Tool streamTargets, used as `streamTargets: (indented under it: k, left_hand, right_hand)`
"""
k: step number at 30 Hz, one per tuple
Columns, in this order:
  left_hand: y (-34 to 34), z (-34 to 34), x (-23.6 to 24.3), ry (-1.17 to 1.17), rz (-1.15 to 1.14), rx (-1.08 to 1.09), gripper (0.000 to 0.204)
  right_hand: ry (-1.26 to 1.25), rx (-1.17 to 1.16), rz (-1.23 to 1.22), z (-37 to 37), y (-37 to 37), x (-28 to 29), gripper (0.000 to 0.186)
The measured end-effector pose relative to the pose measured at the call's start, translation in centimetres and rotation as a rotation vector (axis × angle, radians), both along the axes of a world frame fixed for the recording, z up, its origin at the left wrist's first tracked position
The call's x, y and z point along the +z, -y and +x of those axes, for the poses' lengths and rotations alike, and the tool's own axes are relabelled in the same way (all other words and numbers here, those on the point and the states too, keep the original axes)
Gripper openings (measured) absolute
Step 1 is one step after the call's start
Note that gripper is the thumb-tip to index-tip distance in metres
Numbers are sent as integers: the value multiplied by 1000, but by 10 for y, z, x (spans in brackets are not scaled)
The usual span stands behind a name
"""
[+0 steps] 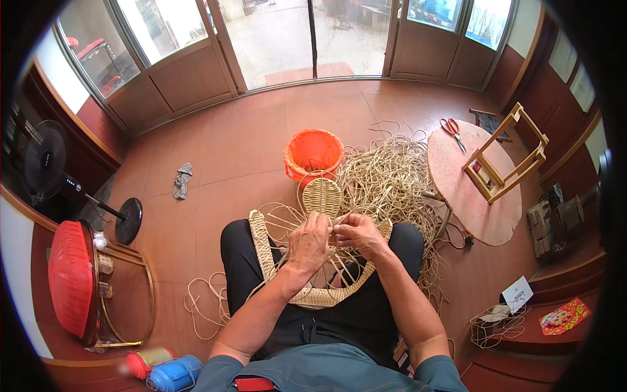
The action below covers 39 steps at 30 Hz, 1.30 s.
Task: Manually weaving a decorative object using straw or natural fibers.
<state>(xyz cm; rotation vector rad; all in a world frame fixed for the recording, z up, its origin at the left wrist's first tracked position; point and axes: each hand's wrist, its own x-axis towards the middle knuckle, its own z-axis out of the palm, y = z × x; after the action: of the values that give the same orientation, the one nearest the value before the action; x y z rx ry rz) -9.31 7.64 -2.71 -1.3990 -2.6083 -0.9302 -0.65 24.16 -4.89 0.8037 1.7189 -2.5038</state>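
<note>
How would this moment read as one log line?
left hand: gripping woven frame | right hand: pinching strand | lap: frame | floor: loose strands, orange bucket

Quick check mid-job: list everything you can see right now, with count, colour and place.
woven piece: one, straw-coloured, on the lap, under both hands
strands: a heap, pale tan, floor ahead and to the right
bucket: one, orange, floor ahead
round board: one, reddish brown, right
scissors: one pair, red handles, on the board
wooden frame: one, light wood, on the board
rag: one, grey, floor at left
fan: one, black, far left
bottle: one, blue, lower left
left hand: one, on the weave
right hand: one, pinching a strand
</note>
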Motion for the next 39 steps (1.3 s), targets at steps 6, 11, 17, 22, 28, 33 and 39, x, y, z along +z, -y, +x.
streamTargets:
  k: [6, 11, 17, 22, 28, 33, 39]
  left_hand:
    - [2, 1, -3, -21, -2, 17, 11]
    - [6, 4, 2, 28, 49, 11, 13]
    - [27, 20, -1, -58, -72, 53, 13]
    - [20, 12, 15, -192, -116, -122, 12]
    - [-5, -25, 21, -241, -53, -205, 10]
    - [-14, -43, 20, -9, -97, -141, 13]
    - [-16, -46, 11, -97, -139, -141, 11]
  right_hand:
    - [-22, -74, 16, -2, 8, 4, 15]
    - [-24, -71, 40, -7, 8, -6, 12]
    - [-49, -97, 95, -8, 13, -6, 12]
    - [-91, -89, 154, -6, 15, -4, 12]
    - [-142, -73, 106, -5, 11, -13, 15]
    - [-85, -131, 50, -6, 15, -11, 20]
    - [-35, -119, 94, -10, 16, -13, 24]
